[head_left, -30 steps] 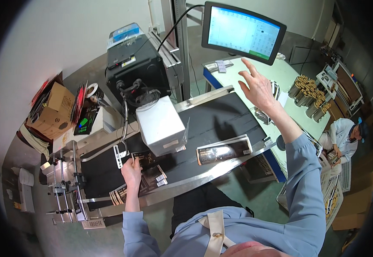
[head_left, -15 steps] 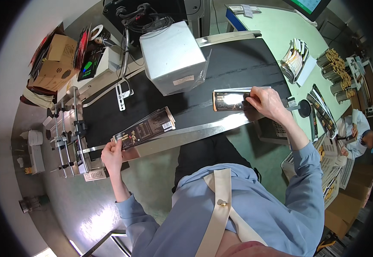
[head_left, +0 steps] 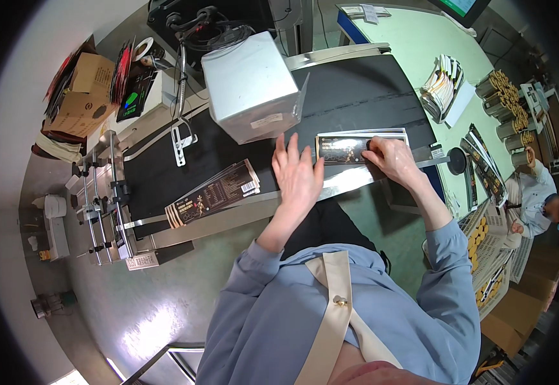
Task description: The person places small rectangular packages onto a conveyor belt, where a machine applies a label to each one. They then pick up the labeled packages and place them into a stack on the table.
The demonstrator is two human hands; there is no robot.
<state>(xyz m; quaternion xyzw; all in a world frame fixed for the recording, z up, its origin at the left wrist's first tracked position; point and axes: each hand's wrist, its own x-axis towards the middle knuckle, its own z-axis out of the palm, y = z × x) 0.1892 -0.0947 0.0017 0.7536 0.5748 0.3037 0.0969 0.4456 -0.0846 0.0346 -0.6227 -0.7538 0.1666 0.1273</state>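
On the black conveyor belt [head_left: 356, 83] lies a stack of flat dark printed pouches [head_left: 340, 149] with gold and white edges. My right hand [head_left: 393, 160] pinches this stack near its right end, fingers curled over the top. Just beyond its left end, my left hand [head_left: 297, 176] is spread flat over the belt and metal edge, palm down and holding nothing. Farther left, a second fanned stack of pouches [head_left: 215, 194] rests at the belt's near edge, untouched, with a barcode label showing.
A grey box-shaped housing [head_left: 247, 83] overhangs the belt's middle. Metal rods [head_left: 96, 199] stand at the left end. A pale green table [head_left: 408, 38] at right bears pouch bundles [head_left: 443, 90] and gold-topped cylinders [head_left: 501, 96]. A co-worker [head_left: 536, 199] is at far right.
My left hand has let go of the left stack and moved right, opening beside the right stack. My right hand has shifted slightly left and down, still on its stack.
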